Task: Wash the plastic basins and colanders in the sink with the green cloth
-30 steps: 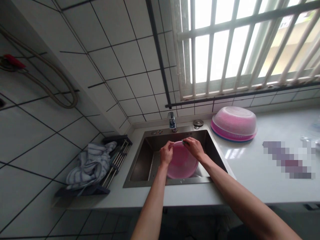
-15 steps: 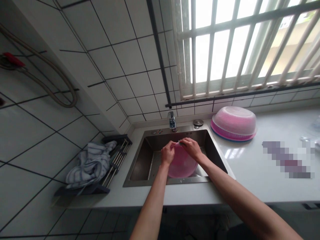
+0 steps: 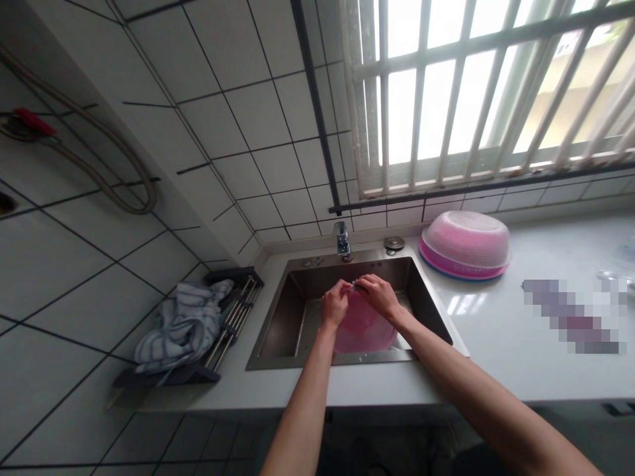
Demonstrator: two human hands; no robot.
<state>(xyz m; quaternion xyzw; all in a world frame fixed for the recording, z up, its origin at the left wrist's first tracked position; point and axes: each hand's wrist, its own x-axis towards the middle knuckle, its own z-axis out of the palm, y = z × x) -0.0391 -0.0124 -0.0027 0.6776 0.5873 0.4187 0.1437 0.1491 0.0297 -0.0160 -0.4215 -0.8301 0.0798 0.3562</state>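
Observation:
A pink plastic basin (image 3: 364, 328) is held over the steel sink (image 3: 285, 311), tilted toward me. My left hand (image 3: 335, 304) grips its far rim on the left, fingers closed. My right hand (image 3: 380, 295) is closed at the rim beside it, pinching a small dark thing that I cannot make out. Both hands meet just below the tap (image 3: 341, 240).
A stack of upturned pink and translucent basins (image 3: 465, 244) rests on the white counter (image 3: 496, 330) at the right. A striped cloth (image 3: 181, 324) lies on a dark rack (image 3: 233, 311) left of the sink. A barred window and tiled walls rise behind.
My right hand has slid left along the basin's rim until it meets my left hand. The basin has sunk slightly lower in the sink.

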